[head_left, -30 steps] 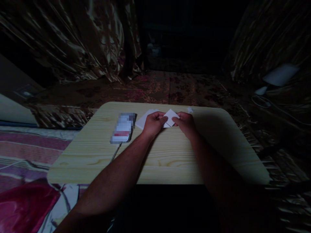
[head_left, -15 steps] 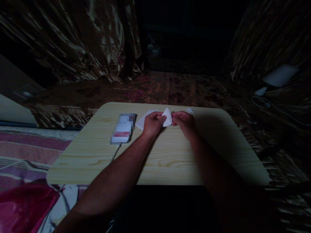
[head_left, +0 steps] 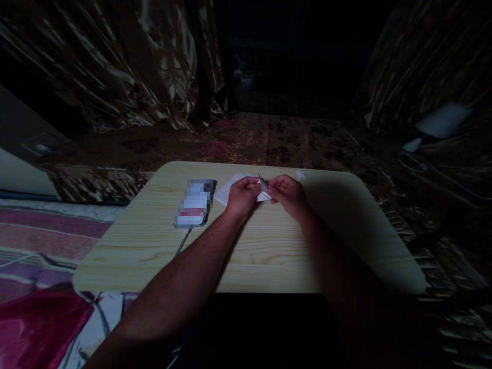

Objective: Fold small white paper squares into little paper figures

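Observation:
Above the far middle of the wooden table (head_left: 269, 246), my left hand (head_left: 243, 196) pinches a small folded piece of white paper (head_left: 263, 195) between thumb and fingers. Its upper flap is bent, with a dark shadowed fold showing. My right hand (head_left: 288, 193) closes thumb and fingers on the paper's right side. Beneath and left of my left hand lies a stack of white paper (head_left: 226, 190), partly covered by the hand. The lower part of the folded piece is hidden behind my fingers.
A phone (head_left: 194, 204) with a blurred screen lies left of the paper, its cable (head_left: 182, 243) running toward me. A small white paper scrap (head_left: 300, 175) sits near the far edge. Beyond the table, a white lamp (head_left: 444, 120) stands at right; a striped bedspread (head_left: 46, 236) is at left.
My right hand has moved slightly left onto the folded paper. The flap that stood broad and rounded is now bent narrower. My left hand stays almost in place.

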{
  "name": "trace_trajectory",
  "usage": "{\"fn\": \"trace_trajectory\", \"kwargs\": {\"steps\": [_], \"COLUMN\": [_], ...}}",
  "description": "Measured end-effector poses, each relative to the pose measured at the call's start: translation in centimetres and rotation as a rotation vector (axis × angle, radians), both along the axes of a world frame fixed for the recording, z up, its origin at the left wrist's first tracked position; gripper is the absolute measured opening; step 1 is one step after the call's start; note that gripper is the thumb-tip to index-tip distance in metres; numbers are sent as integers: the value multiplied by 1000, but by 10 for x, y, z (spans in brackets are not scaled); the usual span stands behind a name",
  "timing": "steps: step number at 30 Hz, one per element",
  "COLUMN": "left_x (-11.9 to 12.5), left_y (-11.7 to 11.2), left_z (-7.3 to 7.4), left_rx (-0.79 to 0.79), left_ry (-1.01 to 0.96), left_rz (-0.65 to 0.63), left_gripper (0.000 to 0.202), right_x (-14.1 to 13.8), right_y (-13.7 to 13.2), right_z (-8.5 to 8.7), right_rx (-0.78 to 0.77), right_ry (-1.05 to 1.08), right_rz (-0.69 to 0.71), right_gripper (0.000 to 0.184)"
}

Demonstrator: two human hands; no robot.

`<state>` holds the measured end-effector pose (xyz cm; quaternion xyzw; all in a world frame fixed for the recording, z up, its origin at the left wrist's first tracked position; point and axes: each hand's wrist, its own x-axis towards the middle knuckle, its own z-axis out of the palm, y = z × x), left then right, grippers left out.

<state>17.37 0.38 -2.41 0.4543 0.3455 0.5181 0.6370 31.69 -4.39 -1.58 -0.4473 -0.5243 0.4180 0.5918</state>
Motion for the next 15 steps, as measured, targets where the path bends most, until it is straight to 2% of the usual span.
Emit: {"fn": "trace_trajectory", "kwargs": {"steps": [5,10,15], "left_x": [0,0,-1], "left_y": [-1,-4,-7], "left_z": [2,4,8], "left_rx": [-8,125,206], "left_ry": [-39,99,151], "left_rz": [-7,34,29], "left_gripper": [35,30,28], "right_x": [0,-1,-2], "right_y": [0,2,5], "right_z": [0,-4,-6], "right_rx": [-2,-15,-41], "right_ry": [18,19,-24], "right_rz": [25,-49,-128], "right_gripper": [37,37,37]}}
